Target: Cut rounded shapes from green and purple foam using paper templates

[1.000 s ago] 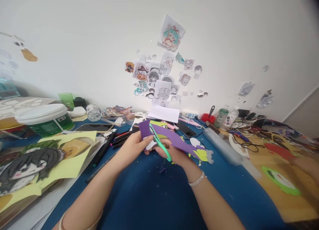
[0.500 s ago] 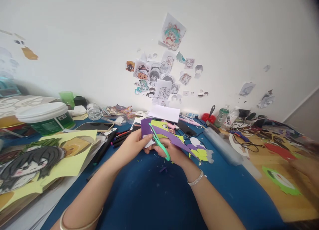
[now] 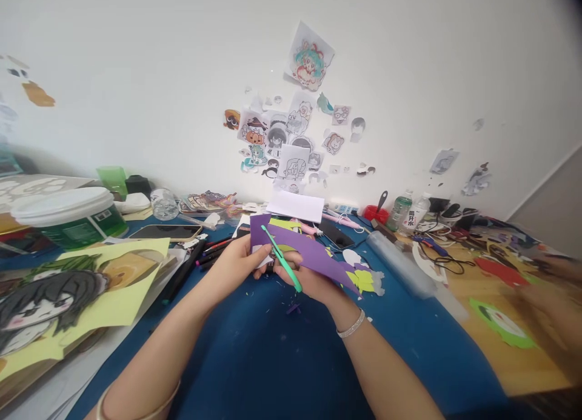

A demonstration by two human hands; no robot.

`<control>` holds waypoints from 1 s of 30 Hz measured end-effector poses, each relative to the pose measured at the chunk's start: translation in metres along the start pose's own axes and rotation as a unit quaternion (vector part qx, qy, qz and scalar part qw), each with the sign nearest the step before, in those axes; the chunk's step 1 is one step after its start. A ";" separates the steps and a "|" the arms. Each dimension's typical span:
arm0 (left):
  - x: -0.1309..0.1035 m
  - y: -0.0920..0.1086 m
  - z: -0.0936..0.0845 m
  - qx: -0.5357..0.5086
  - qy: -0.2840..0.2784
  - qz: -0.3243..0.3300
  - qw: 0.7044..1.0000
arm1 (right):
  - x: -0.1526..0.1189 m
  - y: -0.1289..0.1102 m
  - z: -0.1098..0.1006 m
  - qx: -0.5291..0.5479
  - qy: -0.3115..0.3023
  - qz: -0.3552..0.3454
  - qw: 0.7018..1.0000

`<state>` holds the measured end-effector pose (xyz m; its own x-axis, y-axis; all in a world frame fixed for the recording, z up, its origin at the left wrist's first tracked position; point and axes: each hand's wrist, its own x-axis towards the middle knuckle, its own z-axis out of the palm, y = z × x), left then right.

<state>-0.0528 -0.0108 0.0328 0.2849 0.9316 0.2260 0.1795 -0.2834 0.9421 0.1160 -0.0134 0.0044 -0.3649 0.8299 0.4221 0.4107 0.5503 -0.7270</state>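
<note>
My left hand [image 3: 240, 262] pinches a sheet of purple paper [image 3: 313, 251] near its left end, with a small white piece of paper [image 3: 260, 256] under the thumb. Mint-green scissors [image 3: 287, 265] are in my right hand [image 3: 309, 283], their blades lying across the purple paper and pointing up and left. The sheet bends away to the right above my right wrist. Whether the blades are parted is hard to tell. Small purple scraps [image 3: 293, 309] lie on the blue table cover [image 3: 273, 365] below my hands. Yellow-green paper shapes [image 3: 364, 279] lie to the right.
Left stand a white-lidded tub [image 3: 63, 211], a phone [image 3: 166, 232], pens [image 3: 184, 271] and a drawing on yellow paper [image 3: 113, 299]. At right are a clear plastic roll [image 3: 400, 262], bottles [image 3: 416, 214], a green-edged cutout [image 3: 502, 323] and another person's blurred hand [image 3: 545, 299].
The scissors have turned slightly and their handle loops look narrower, closer together. My hands still hold the purple paper and scissors. The whole view has shifted a little.
</note>
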 end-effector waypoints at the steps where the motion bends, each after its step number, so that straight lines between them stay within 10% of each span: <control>1: 0.001 -0.001 -0.001 0.004 0.002 -0.003 1.000 | 0.000 0.001 0.000 -0.006 0.009 -0.005 1.000; 15: 0.001 0.005 -0.002 0.019 0.081 -0.035 0.996 | 0.006 0.004 0.006 0.192 -0.072 0.077 0.976; 30: 0.000 0.003 -0.006 0.041 -0.001 -0.051 0.998 | 0.004 0.011 -0.001 0.146 -0.140 0.054 0.978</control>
<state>-0.0580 -0.0105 0.0372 0.2637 0.9559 0.1292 0.2844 -0.2050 0.9365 0.1201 -0.0041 -0.0008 -0.5644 0.8011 0.1991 0.2185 0.3776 -0.8998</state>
